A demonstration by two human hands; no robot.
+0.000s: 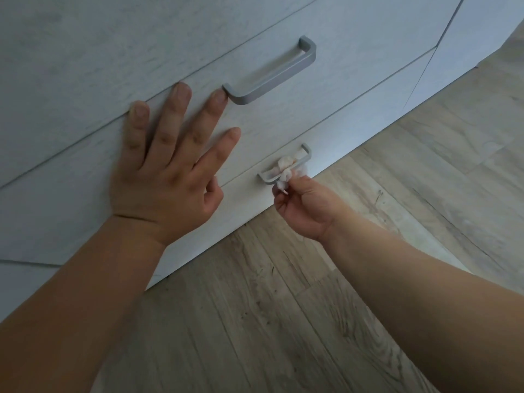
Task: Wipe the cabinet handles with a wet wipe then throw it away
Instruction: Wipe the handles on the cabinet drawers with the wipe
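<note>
Head view: my right hand (303, 205) pinches wet wipe (286, 168) on lower handle (265, 179), 3 o'clock of my flat, spread left hand (167, 171); binning pending.

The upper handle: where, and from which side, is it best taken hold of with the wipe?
Grip the upper handle at the middle of its long straight bar, coming from the front: it stands off the drawer, leaving a gap for fingers. The left hand crowds its left end.
</note>
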